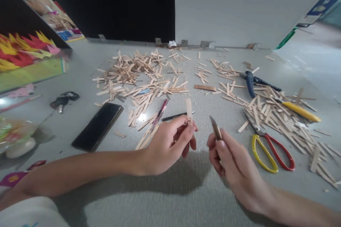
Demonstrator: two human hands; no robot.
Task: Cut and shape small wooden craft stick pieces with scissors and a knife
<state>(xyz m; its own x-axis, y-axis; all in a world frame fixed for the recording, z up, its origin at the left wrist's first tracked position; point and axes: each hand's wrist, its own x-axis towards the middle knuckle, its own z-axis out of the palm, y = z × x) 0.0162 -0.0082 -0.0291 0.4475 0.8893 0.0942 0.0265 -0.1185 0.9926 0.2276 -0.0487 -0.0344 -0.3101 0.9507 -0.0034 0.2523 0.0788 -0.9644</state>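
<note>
Grey worktop (165, 205), backed at the far edge by a black panel (114, 3). Pinching a flat, pale wooden stick (188, 107) in the left hand (169, 143), above the middle. Seemingly partway worked, darkened just above the fingertips; cannot tell what remains. Pointing toward the far edge at its free end, along a near-to-far long axis. Grasping a slim, brass-toned knife (216, 132) in the right hand (236, 165), apart from the stick. Strewn outward, toward far and right edges, with loose wooden sticks (129, 69).
</note>
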